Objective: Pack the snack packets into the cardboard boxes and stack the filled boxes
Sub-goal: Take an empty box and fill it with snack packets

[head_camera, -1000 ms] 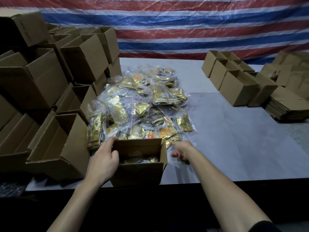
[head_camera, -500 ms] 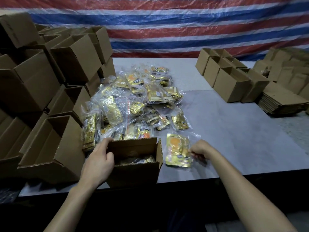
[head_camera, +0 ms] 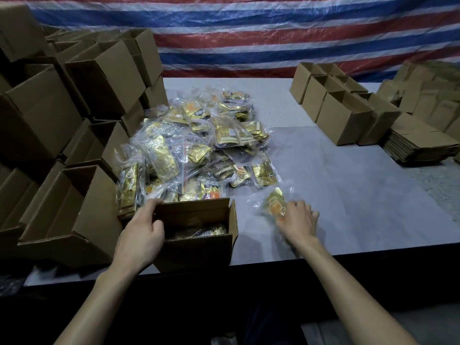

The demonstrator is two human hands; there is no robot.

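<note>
Cardboard box (head_camera: 194,252) containing gold packets (head_camera: 215,230), gripped by left hand (head_camera: 142,232); right hand (head_camera: 298,220) grasps 1 packet (head_camera: 275,204), previously flat, now tilted.

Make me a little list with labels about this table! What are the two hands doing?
Left grip: hand holds the open box by its left wall
Right grip: hand holds one snack packet, right of the box
Inside the box: a few packets
Packet pile: behind the box
Left side: stacked boxes, open
Right side: more boxes, flat cardboard stack
</note>
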